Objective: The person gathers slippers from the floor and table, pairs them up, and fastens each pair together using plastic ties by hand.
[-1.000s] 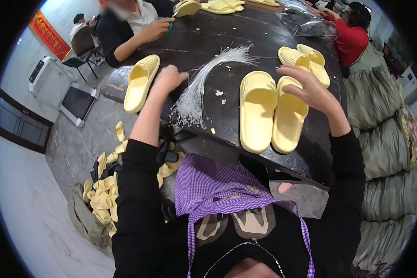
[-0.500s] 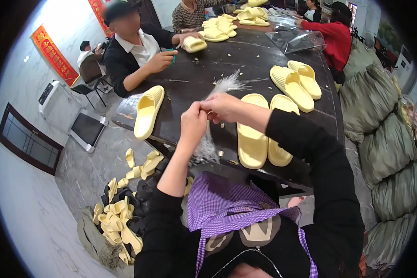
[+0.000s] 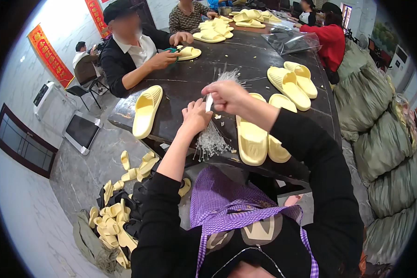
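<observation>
I'm watching both hands working over the near edge of the dark table (image 3: 180,88): left hand (image 3: 195,118) clamping the bundle of clear plastic ties (image 3: 211,141), right hand (image 3: 227,96) pinching one tie upward. Best drawing it out straight, bundle steady.

Red banners (image 3: 50,54) with yellow characters are hung on the left wall. Green sacks (image 3: 388,153) are stacked at the right. A clear bag (image 3: 293,41) is laid on the table.
</observation>
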### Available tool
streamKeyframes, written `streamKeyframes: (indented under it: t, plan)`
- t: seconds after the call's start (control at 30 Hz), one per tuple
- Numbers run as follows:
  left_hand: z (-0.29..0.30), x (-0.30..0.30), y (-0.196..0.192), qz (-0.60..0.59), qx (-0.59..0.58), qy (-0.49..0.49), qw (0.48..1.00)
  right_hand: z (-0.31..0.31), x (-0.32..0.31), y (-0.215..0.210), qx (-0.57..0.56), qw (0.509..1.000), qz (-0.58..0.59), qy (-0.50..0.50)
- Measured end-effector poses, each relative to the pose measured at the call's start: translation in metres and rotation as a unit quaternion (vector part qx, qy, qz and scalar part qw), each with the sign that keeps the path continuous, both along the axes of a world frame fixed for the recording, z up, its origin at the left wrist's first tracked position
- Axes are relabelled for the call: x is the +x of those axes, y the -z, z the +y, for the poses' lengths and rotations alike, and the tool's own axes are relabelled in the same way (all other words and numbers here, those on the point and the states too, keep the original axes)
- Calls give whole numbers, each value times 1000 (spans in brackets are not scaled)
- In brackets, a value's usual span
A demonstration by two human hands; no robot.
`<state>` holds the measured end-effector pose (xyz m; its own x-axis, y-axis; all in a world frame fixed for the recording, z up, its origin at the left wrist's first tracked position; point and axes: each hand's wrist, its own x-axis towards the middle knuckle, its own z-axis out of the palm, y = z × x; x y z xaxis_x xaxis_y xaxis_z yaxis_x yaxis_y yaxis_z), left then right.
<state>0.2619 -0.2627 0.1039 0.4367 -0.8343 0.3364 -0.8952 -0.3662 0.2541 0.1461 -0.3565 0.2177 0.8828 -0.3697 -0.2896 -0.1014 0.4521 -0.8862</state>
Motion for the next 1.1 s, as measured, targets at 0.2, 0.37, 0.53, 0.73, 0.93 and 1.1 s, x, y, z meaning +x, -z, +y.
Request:
streamKeyframes:
  t: [0.2,0.37,0.53,0.73,0.93,1.1]
  plan:
    - [-8,28,-6,-13,60,-31,998,-20,-81,-38,-37,989,-136,47]
    - [6,19,-44,-36,-59,-31,997,-22,-153,-29,-27,985,-156,69]
    - [16,-75,-78,334,-278,144,889,11,-201,16,-79,988,-57,118]
    - [5,-166,-57,674,-140,194,699,49,-197,56,-19,993,-12,113]
    - [-11,-182,-51,752,-65,185,629,40,-211,69,22,994,-5,105]
    - [-22,-186,-55,751,3,176,636,27,-225,71,51,996,6,69]
